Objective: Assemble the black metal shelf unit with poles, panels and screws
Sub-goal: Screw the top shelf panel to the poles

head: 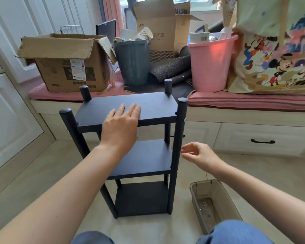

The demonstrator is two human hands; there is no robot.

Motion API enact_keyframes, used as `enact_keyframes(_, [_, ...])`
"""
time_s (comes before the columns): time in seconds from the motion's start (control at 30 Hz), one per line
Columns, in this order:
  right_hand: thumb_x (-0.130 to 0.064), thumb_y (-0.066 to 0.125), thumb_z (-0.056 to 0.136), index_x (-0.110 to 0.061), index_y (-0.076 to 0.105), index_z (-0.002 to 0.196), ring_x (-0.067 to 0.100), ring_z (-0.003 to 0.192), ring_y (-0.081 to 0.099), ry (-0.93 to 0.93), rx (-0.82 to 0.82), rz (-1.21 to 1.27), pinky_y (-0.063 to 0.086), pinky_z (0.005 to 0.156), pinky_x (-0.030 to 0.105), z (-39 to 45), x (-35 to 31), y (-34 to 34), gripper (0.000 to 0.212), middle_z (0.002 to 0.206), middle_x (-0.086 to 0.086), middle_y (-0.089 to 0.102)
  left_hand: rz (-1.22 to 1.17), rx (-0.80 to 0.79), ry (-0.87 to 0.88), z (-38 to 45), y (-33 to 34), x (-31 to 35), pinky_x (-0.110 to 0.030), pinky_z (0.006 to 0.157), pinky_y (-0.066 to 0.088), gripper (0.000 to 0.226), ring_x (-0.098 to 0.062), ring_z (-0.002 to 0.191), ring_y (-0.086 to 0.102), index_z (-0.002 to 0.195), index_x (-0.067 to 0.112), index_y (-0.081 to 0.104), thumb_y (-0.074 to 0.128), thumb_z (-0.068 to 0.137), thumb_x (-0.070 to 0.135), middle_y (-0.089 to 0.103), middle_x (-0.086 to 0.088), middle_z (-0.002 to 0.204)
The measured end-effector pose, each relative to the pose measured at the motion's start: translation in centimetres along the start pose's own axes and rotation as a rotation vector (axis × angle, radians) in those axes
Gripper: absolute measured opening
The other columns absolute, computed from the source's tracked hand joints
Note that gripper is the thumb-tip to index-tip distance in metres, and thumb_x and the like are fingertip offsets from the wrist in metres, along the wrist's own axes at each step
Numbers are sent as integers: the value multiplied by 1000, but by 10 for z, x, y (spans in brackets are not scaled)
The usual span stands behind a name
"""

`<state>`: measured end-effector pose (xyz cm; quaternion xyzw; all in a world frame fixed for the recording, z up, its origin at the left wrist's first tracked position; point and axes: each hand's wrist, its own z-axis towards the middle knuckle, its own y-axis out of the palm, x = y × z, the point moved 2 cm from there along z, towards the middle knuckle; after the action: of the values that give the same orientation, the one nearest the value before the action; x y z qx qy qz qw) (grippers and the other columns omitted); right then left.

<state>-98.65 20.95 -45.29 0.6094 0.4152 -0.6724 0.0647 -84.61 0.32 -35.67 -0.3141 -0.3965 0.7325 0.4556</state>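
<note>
The left hand (121,120) lay flat on the top panel (127,108), likely steadying the shelf (141,155); the right hand (196,154), loosely curled and empty, hovered at three o'clock beside the front pole (179,138).

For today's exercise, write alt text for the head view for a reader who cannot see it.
A left hand rests flat on the top panel of a black three-tier shelf standing on the floor. The right hand hovers open beside its front right pole.

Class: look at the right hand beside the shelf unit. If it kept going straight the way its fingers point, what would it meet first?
Probably the front right pole of the shelf unit: the right hand points left at it, open and empty, though depth is unclear.
</note>
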Motion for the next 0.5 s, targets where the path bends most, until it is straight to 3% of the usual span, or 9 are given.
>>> enact_keyframes(0.07, [-17,69,92,-14,65,116,13,100,68,34,7,-1,56,92,31,-14,15,-12,25,108,0,71,-16,10,-27,-8,-8,16,-44,122,26,68,-31,148,33,157,14,30,54,94,4,32,-4,163])
enact_keyframes(0.13, [-13,68,92,-9,66,114,22,100,68,84,21,14,55,94,38,-27,35,-24,23,107,7,72,-81,75,-3,-20,-16,35,-48,118,34,68,-34,142,44,152,9,40,60,88,0,46,-10,155])
enact_keyframes(0.2, [-8,68,91,-6,68,110,27,96,69,132,32,31,54,92,40,-40,58,-33,19,105,12,72,-146,217,55,-35,-19,54,-52,108,46,62,-38,128,57,139,3,56,66,78,-4,63,-16,135])
enact_keyframes(0.3, [-6,68,91,-4,69,107,20,87,66,191,38,45,55,87,36,-53,96,-40,17,102,15,72,-223,337,98,-49,-14,76,-46,89,55,47,-36,106,67,121,3,66,70,75,-4,72,-12,108])
enact_keyframes(0.4, [-6,67,91,-3,69,107,20,91,67,243,39,49,55,86,34,-57,137,-42,17,102,14,72,-382,252,50,-50,0,86,-35,73,56,29,-26,87,69,112,7,67,72,83,1,72,-6,97])
enact_keyframes(0.5, [-7,66,90,-3,70,107,24,98,68,300,28,41,56,92,38,-52,177,-36,17,101,12,71,-518,26,-86,-48,22,89,-29,71,55,25,-18,90,67,117,17,60,68,93,17,69,5,100])
